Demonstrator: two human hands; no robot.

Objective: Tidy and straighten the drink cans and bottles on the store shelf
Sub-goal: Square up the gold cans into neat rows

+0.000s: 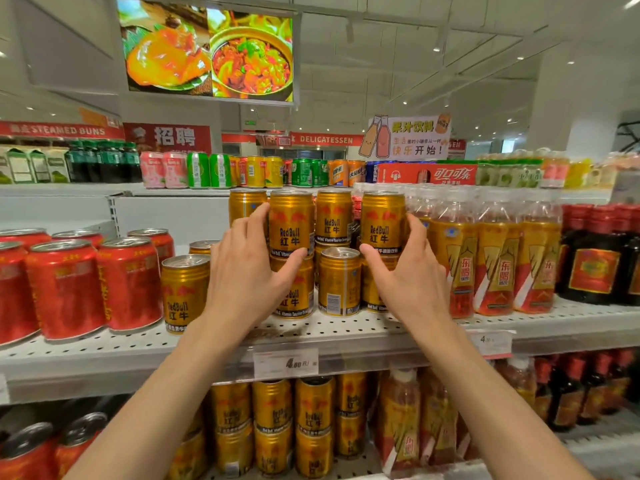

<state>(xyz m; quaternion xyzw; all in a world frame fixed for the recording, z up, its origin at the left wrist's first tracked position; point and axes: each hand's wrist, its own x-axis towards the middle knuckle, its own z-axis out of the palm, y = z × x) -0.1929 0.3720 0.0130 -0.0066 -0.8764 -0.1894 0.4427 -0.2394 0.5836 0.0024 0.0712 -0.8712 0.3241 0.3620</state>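
Both hands are up on the gold cans stacked two high in the middle of the shelf [346, 332]. The left hand [247, 268] has its fingers curled round the top can [291, 223] with the thumb under its rim, so it's got a proper hold, probably to square it over the can below. The right hand [407, 268] cups the right top can [382, 221], fingers on its far side, thumb at the base; looks like it's steadying that stack. Between them a lone can [339, 282] sits label backwards, barcode out, so that needs turning next
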